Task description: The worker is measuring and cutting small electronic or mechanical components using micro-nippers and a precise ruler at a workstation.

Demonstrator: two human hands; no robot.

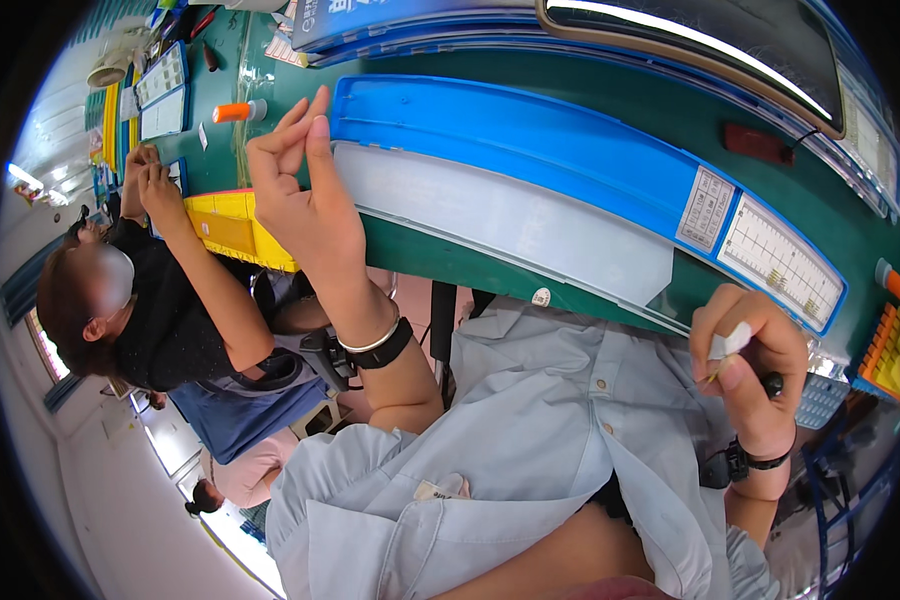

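Note:
My left hand (315,205) is raised at the left end of a long blue tray (530,115). Its thumb and fingertips come together in a pinch, and anything between them is too small to make out. In my right hand (755,350), near the table's front edge, the thumb and fingers pinch a small white piece (732,341). Thin yellowish tips show beside the thumb, and a dark rounded end (773,385) shows by the palm; I cannot tell what it belongs to. A translucent whitish lid or strip (500,220) lies along the tray's near side.
Stacked blue cases and a dark-screened device (700,40) stand at the back of the green table (410,235). An orange-capped small bottle (238,111) and a yellow tray (232,228) are to the left. A masked co-worker (160,300) sits there. Orange and yellow racks (882,350) stand at the right.

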